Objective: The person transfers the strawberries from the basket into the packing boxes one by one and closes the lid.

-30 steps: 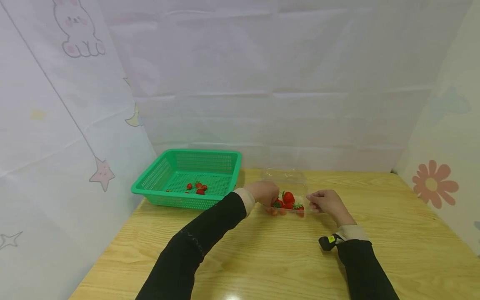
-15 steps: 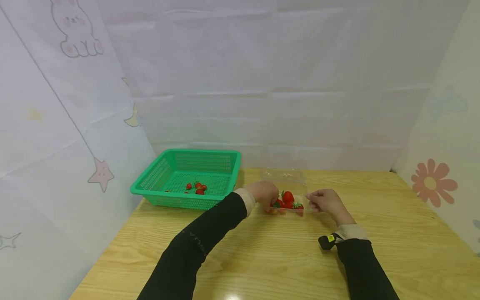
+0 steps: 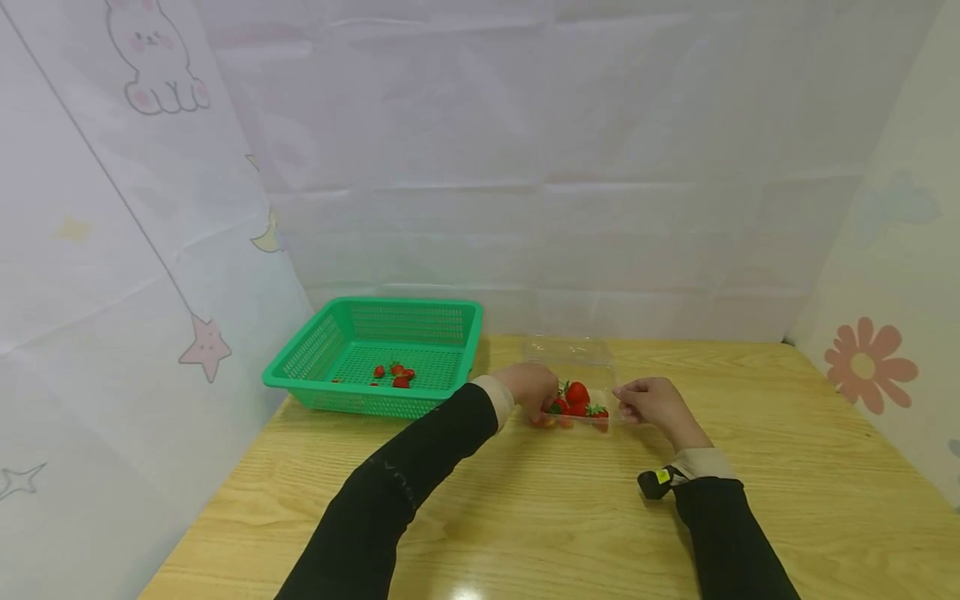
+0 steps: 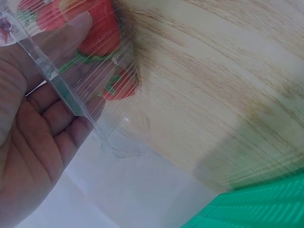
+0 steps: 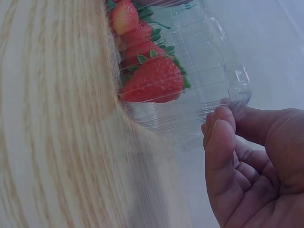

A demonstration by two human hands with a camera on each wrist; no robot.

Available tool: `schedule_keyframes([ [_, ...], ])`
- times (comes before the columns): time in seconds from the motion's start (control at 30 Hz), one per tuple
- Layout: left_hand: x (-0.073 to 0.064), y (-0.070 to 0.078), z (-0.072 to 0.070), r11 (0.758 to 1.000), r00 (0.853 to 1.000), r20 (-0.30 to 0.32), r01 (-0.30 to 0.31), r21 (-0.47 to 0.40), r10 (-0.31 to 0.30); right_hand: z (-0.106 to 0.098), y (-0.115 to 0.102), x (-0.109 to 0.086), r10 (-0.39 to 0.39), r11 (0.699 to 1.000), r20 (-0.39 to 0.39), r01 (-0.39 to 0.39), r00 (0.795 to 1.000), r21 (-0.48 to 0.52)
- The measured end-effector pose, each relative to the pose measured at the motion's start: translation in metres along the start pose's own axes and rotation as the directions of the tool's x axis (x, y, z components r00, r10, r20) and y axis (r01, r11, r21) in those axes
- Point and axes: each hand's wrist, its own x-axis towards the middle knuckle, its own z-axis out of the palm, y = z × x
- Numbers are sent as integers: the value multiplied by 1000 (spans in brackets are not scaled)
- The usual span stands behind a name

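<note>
A clear plastic clamshell box (image 3: pixel 609 400) stands on the table with its lid (image 3: pixel 567 350) raised at the back. Several red strawberries (image 3: pixel 577 394) with green leaves lie inside. My left hand (image 3: pixel 534 388) reaches over the left wall into the box. In the left wrist view its thumb and fingers bend around a strawberry (image 4: pixel 102 33), seen through the ribbed plastic, with the green stem between them. My right hand (image 3: pixel 654 404) pinches the box's right rim between thumb and forefinger. A large strawberry (image 5: pixel 154 81) lies near that side, apart from the fingers.
On the left of the table sits a green plastic basket (image 3: pixel 375 404) with several small strawberries (image 3: pixel 397 372) on its floor. White patterned sheets (image 3: pixel 450 167) hang at the back and sides of the wooden table (image 3: pixel 525 517).
Both hands stay almost in place at the box. The left fingers remain inside it and the right hand keeps its pinch on the rim. The head view shifts slightly.
</note>
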Motion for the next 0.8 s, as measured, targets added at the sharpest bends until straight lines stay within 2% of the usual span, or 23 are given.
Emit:
schedule_keyframes([
  [0.2,-2,2,-3,1000,1000,17,3,13,-4,0,0,0,0,1000,-3,0,1000,-8],
  [0.43,1,-3,0,996,996,-1,-87,5,87,-1,1,0,3,1000,3,-3,1000,3],
  [0.53,-1,-3,-1,995,995,-8,-100,-22,100,-1,1,1,5,1000,5,-5,1000,4],
  [0.67,-9,0,-9,995,998,-13,-69,-77,69,-2,2,1,7,1000,3,-7,1000,-7],
  [0.8,-22,-1,-19,997,998,-45,-36,-74,33,-1,1,1,8,1000,4,-8,1000,-8],
])
